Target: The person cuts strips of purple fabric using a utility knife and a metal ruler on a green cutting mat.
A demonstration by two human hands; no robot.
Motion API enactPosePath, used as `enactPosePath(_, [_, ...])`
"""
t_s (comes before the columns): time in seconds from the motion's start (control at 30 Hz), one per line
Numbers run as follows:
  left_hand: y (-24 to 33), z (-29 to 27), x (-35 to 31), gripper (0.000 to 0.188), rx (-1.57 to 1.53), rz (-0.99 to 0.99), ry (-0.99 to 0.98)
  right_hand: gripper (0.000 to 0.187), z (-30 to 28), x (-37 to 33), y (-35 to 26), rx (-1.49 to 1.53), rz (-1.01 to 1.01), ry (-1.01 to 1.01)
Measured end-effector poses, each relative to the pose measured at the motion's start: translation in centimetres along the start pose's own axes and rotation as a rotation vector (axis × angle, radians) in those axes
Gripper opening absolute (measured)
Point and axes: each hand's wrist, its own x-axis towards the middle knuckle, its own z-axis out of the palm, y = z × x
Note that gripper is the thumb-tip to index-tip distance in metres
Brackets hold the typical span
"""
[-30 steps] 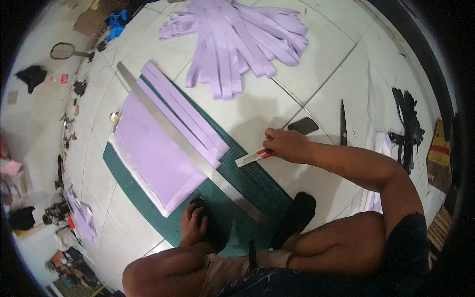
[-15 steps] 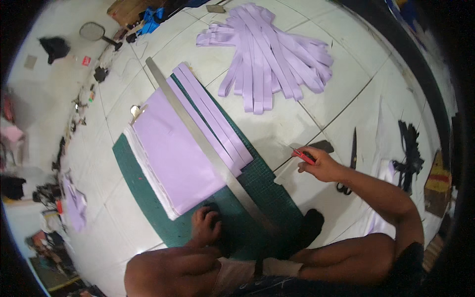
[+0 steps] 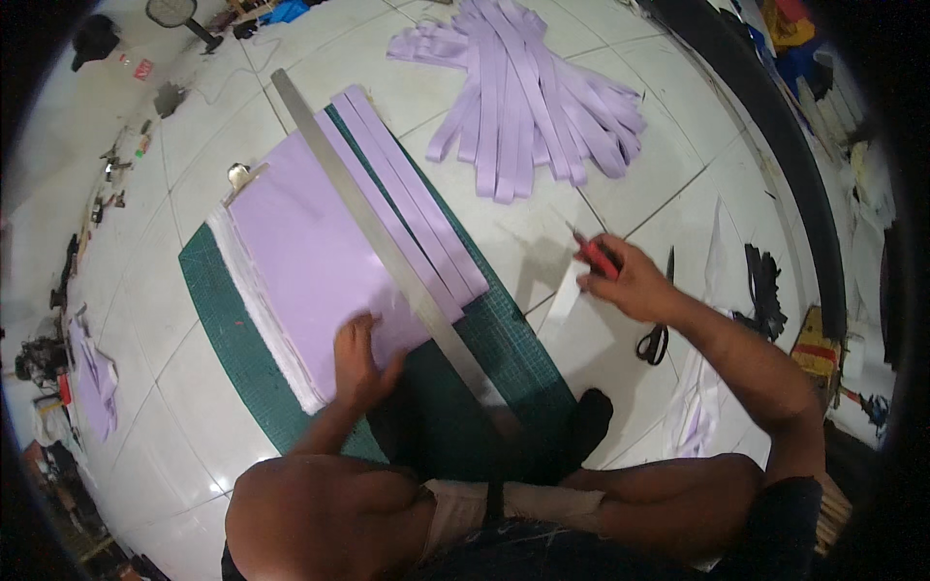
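Observation:
A stack of lilac fabric (image 3: pixel 300 242) lies on a green cutting mat (image 3: pixel 218 300), with a white layer showing along its left side. Across the fabric runs a long metal ruler (image 3: pixel 363 208). To its right lie cut lilac strips (image 3: pixel 426 213). My left hand (image 3: pixel 358 366) is over the near edge of the fabric, fingers apart and holding nothing; whether it touches the cloth I cannot tell. Out to the right of the mat, my right hand (image 3: pixel 635 281) grips a red-handled craft knife (image 3: pixel 599 258), its thin tip pointing away to the upper left.
A bundle of lilac strips (image 3: pixel 523 97) is spread on the tiled floor beyond the mat. Black scissors (image 3: pixel 655 341) lie right of my foot. A metal bulldog clip (image 3: pixel 238 175) sits at the fabric's far left corner. A pale flat piece (image 3: pixel 565 295) is below my right hand.
My left hand has moved up from the mat onto the fabric's near edge and its fingers have opened. My right hand still holds the craft knife. The whole view has shifted slightly.

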Motion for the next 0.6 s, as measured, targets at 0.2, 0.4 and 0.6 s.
enactPosePath(0.2, [-3.4, -0.9, 7.7, 0.101, 0.209, 0.076, -0.163, 0.036, 4.4, 4.0, -2.9, 0.196, 0.146, 0.146])
enactPosePath(0.4, [-3.2, 1.2, 8.3, 0.116, 0.092, -0.016, -0.287, 0.037, 15.8, 4.7, 3.9, 0.566, 0.190, 0.534])
enactPosePath(0.6, [-2.9, 1.0, 8.4, 0.120, 0.136, -0.056, -0.334, 0.043, 17.7, 4.8, 6.8, 0.574, 0.220, 0.493])
